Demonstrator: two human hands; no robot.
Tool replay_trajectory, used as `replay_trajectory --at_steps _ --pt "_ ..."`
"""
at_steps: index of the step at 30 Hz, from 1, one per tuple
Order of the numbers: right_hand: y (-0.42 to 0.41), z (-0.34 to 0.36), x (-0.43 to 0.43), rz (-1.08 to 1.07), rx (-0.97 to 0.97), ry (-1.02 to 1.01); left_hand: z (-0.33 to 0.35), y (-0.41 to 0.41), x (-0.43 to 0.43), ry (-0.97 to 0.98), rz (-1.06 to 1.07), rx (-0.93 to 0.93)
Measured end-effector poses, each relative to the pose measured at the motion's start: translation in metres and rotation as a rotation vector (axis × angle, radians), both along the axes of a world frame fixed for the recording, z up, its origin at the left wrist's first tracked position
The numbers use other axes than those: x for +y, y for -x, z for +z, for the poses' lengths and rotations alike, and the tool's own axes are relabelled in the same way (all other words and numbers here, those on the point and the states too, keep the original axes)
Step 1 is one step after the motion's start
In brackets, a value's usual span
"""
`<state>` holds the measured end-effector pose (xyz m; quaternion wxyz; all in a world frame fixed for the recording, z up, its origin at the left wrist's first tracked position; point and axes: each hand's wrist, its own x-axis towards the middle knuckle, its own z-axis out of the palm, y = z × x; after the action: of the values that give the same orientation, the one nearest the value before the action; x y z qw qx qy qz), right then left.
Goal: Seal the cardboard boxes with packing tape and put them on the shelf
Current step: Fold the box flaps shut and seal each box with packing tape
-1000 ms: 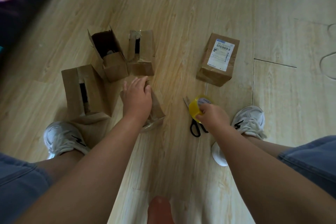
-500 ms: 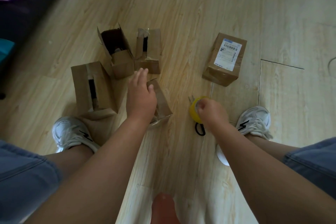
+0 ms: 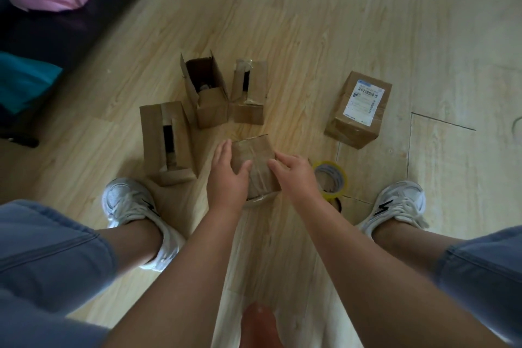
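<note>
Between my shoes (image 3: 127, 200), on the floor (image 3: 310, 37): box (image 3: 254, 155) gripped by my left hand (image 3: 226, 181), thumb over its top, right hand (image 3: 296, 175) resting relaxed there too; wrinkled tape (image 3: 261, 178) could peel if I lift carelessly.

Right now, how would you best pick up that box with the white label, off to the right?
Take the labelled box from above, across its narrow width, thumb on one long side face and fingers on the other. It lies flat with the label up and closed, so no flap offers a hold, and its sides are free.
</note>
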<state>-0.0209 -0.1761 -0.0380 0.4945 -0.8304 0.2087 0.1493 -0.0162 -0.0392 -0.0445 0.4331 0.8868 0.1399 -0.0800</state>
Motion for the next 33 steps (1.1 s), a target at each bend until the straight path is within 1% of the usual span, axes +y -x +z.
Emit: replay_trajectory --at_steps 3,5,8,11,13,15,17,19,20,22,26,28,31,33 --pt "0.001 -0.007 0.003 -0.029 0.011 -0.028 -0.001 0.000 -0.001 0.014 0.016 -0.009" --pt "0.001 -0.005 0.006 -0.044 0.010 0.013 -0.001 0.001 -0.002 0.007 0.027 -0.023" --pt "0.007 -0.006 0.009 -0.071 0.011 0.181 0.000 0.002 -0.004 -0.012 0.043 -0.016" --pt "0.018 -0.008 0.014 -0.087 0.023 0.409 0.000 0.003 -0.004 -0.016 0.050 -0.019" --pt "0.018 -0.007 0.015 -0.064 0.051 0.436 -0.003 0.001 -0.003 0.046 0.059 -0.010" --pt "0.013 -0.006 0.013 -0.033 0.072 0.369 -0.007 -0.001 0.001 0.186 0.120 0.055" --pt "0.005 -0.002 0.009 -0.053 0.073 0.179 -0.007 -0.002 0.004 0.281 0.204 0.157" --pt "-0.005 0.007 0.005 -0.069 0.126 0.020 -0.004 0.002 0.006 0.349 0.259 0.269" --pt "-0.011 0.010 0.004 -0.057 0.169 -0.030 -0.004 0.004 0.007 0.393 0.272 0.324" --pt "-0.022 0.015 0.002 -0.002 0.238 -0.050 -0.002 0.005 0.008 0.466 0.253 0.396" --pt "-0.031 0.029 -0.004 0.030 0.263 -0.052 0.013 -0.001 0.007 0.468 0.166 0.399" --pt "-0.032 0.045 -0.011 0.008 0.253 -0.090 0.026 -0.007 0.005 0.480 0.138 0.374" --pt "-0.035 0.075 -0.026 0.009 0.291 -0.058 0.051 -0.017 -0.001 0.514 0.129 0.333" --pt "-0.040 0.094 -0.036 -0.002 0.307 -0.065 0.069 -0.023 -0.006 0.526 0.066 0.279"
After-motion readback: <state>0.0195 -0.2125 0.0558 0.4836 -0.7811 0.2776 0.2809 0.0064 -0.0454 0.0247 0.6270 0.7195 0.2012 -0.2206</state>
